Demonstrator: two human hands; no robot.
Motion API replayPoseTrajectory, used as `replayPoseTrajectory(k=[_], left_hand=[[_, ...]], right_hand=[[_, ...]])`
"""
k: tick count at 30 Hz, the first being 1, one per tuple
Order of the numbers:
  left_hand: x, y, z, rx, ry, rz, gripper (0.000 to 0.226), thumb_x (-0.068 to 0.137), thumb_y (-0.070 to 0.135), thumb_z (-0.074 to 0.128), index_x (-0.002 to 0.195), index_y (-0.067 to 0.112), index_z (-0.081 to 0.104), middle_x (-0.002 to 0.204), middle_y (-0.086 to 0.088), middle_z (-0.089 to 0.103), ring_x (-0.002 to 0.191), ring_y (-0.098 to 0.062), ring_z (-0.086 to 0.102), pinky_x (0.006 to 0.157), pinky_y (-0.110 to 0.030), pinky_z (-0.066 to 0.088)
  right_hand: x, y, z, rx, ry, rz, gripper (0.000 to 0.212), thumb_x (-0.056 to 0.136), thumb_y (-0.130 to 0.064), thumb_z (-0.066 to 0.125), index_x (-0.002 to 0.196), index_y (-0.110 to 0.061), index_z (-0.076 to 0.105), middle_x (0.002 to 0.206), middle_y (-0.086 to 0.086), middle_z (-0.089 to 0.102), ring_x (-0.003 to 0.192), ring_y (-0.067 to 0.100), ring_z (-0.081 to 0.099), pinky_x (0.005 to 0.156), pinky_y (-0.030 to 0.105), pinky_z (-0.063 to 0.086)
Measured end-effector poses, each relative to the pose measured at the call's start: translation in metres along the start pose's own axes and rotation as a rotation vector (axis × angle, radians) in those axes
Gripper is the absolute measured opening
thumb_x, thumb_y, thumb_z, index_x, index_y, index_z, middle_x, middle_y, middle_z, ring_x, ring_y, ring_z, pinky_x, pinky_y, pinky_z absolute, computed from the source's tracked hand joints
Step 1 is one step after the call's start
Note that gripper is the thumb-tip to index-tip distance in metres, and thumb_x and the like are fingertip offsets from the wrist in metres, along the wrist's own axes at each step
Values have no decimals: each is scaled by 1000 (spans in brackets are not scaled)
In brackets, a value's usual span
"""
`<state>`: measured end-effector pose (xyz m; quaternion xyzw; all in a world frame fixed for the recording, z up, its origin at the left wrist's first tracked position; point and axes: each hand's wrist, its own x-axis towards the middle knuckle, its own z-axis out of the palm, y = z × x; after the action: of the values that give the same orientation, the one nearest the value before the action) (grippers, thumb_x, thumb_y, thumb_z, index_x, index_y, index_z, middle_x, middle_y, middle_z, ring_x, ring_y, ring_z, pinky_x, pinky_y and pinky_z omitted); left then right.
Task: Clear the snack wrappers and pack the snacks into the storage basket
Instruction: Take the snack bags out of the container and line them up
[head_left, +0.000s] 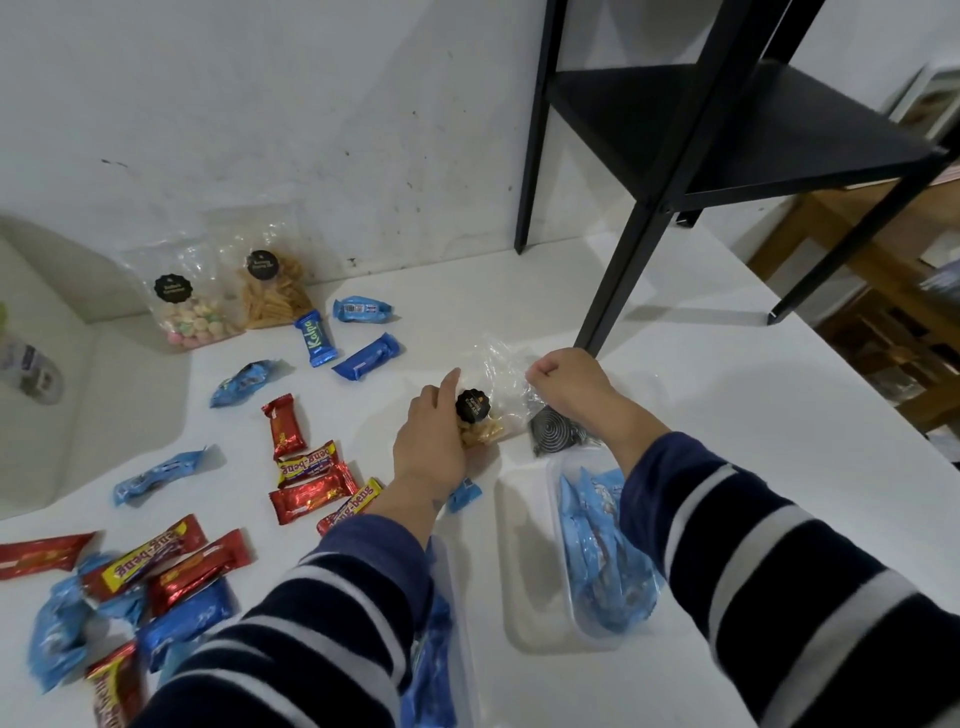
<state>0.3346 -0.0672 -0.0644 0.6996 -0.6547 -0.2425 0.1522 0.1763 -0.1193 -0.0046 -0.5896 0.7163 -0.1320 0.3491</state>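
Note:
A clear snack bag with a black round label and pale crackers lies on the white counter. My left hand holds its lower end, forefinger stretched out. My right hand pinches the bag's top in curled fingers. A clear plastic basket under my right forearm holds blue wrappers. A second clear container with blue packs sits under my left sleeve. Red bars and blue packs lie scattered to the left.
Two more clear snack bags lean on the wall at the back. A black coiled item lies under my right wrist. A black metal shelf stands at the back right. A sink is at the left.

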Motion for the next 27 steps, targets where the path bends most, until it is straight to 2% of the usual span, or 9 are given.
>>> replayPoseTrajectory(k=[2,4,6,10,13,16,21,24,27], left_hand=[[0,-1,1,32,16,-2,85,83,5,62,149,27,13,137,-5,38,125,-24,39,95,-39,45],[0,0,1,44,7,8,86,83,8,64,150,27,13,137,-5,38,125,-24,39,95,-39,45],[0,1,2,27,-5,12,88,82,15,68,150,27,13,136,-5,38,123,-24,40,93,-39,46],[0,-2,6,0,23,2,94,79,29,74,149,29,12,133,-3,40,120,-22,42,91,-40,49],[1,-3,7,14,31,18,95,78,35,74,149,29,11,131,-3,41,118,-22,43,90,-39,50],[2,-3,7,20,25,39,97,77,41,74,149,30,11,131,-2,41,116,-21,44,89,-37,50],[3,-5,8,42,-4,35,106,75,40,76,151,30,3,133,-2,40,118,-21,43,89,-35,50],[5,-5,9,55,-35,43,111,74,36,78,151,30,-2,132,-2,38,119,-21,43,87,-34,51],[6,-6,9,81,-79,53,117,71,33,81,151,31,-6,135,-3,35,121,-22,42,89,-35,52]], right_hand=[[0,-1,2,37,26,-13,33,92,-18,53,100,12,65,106,23,69,99,37,65,62,22,47],[1,-2,4,45,41,-31,32,92,-20,55,103,9,66,113,19,68,93,32,65,56,16,40],[2,-2,5,56,49,-24,29,93,-18,55,102,6,68,112,16,70,88,27,64,61,19,40],[3,-2,7,123,83,-6,28,89,-15,55,104,7,66,110,21,67,105,33,63,57,18,42],[4,-5,7,214,67,-4,22,87,-19,61,94,0,70,93,10,69,91,27,64,66,27,48],[8,-4,8,245,97,4,6,86,-18,63,86,-15,68,88,-2,63,86,16,59,73,24,44],[14,-8,13,273,90,17,7,85,-22,64,88,-17,68,88,-4,63,85,16,59,74,25,45],[18,-10,16,283,111,-6,11,85,-22,64,91,-15,70,87,-4,63,84,16,58,79,27,49],[21,-9,17,285,138,2,8,86,-20,62,86,-16,69,83,-5,62,82,16,59,76,25,48]])
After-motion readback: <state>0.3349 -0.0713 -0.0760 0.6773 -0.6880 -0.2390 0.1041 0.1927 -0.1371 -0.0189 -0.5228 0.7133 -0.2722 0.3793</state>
